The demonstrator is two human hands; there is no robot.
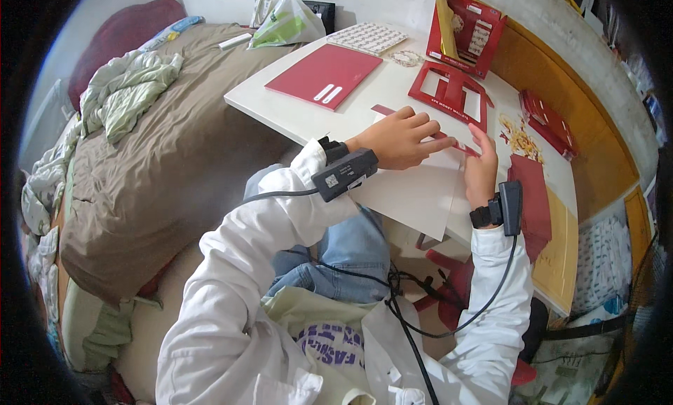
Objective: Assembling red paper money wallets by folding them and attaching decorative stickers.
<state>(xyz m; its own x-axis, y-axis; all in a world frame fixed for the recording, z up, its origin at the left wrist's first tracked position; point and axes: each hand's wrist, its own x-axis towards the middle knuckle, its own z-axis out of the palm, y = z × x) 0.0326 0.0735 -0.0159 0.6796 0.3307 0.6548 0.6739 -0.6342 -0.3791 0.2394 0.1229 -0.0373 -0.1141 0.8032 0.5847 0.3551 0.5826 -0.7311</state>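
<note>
My left hand lies flat, fingers spread, pressing a narrow red paper strip against a white sheet on the white table. My right hand stands on its edge at the strip's right end, fingertips touching it. Both wrists carry black devices with cables running down to my chest. A red die-cut card frame lies just beyond the hands.
A red folder and a sheet of small stickers lie further back. A red open box stands upright at the wall. Red card pieces and yellow scraps lie to the right. A bed sits left.
</note>
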